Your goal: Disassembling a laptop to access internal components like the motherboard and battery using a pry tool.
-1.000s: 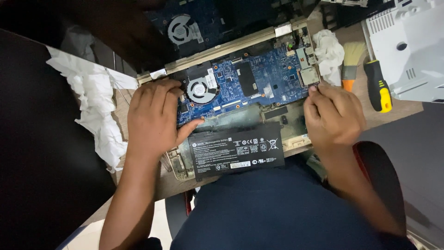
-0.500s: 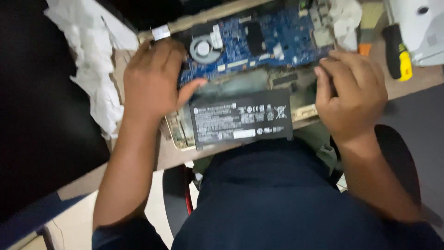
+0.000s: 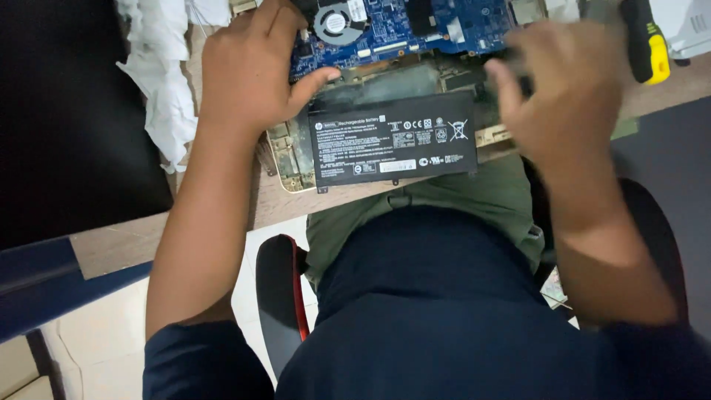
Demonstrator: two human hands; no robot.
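Left hand (image 3: 252,70) thumb touches battery (image 3: 392,141); blurred right hand (image 3: 570,89) seemingly spread.

We see a wooden desk (image 3: 133,241) carrying an opened laptop chassis (image 3: 285,152) that hangs a little over its near edge. Crumpled white paper (image 3: 159,96) lies on the desk just left of the chassis, beside a black mat (image 3: 67,126). At the far right a yellow-and-black screwdriver (image 3: 646,44) rests near a dark pad (image 3: 674,155).
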